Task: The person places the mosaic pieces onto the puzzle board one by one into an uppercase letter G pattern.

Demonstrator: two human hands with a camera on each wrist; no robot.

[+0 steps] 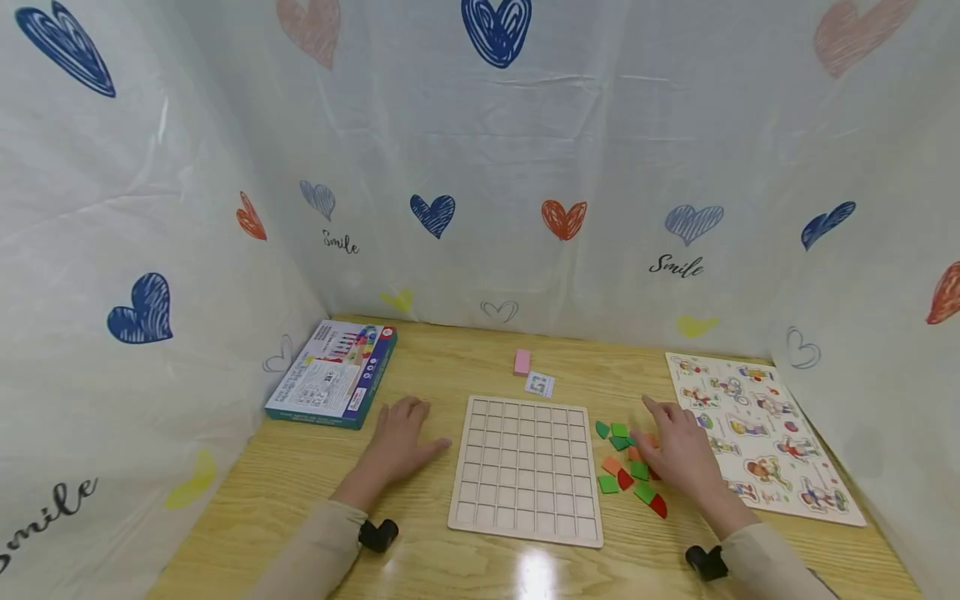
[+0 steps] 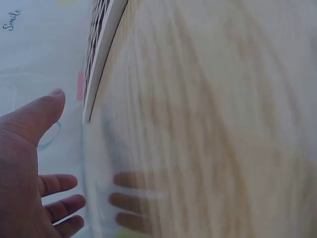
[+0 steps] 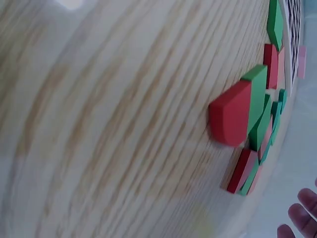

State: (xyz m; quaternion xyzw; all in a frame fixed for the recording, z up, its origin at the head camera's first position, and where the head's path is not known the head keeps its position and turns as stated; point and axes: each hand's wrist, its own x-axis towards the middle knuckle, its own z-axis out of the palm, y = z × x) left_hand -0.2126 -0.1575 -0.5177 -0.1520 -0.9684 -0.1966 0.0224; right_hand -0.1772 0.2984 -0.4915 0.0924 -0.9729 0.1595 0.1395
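Observation:
My left hand [image 1: 397,442] hovers or rests left of a pale wooden grid board [image 1: 525,472], its fingers relaxed and holding nothing. In the left wrist view the thumb and fingers of that hand [image 2: 22,163] are spread beside the board's edge [image 2: 101,64]. To the board's right, my right hand [image 1: 681,446] is over a loose pile of small flat pieces and partly covers it. Among them are a green piece [image 1: 619,430], an orange piece [image 1: 611,465] and a red rounded piece [image 3: 230,114]. The right fingertips [image 3: 302,218] appear apart from the pieces, with nothing visible in them.
A boxed set [image 1: 330,375] lies at the back left. Behind the board are a pink block [image 1: 522,362] and a small printed card [image 1: 540,384]. A picture puzzle board [image 1: 765,433] lies at the right. White curtain with hearts [image 1: 487,167] encloses the wooden table [image 1: 420,558].

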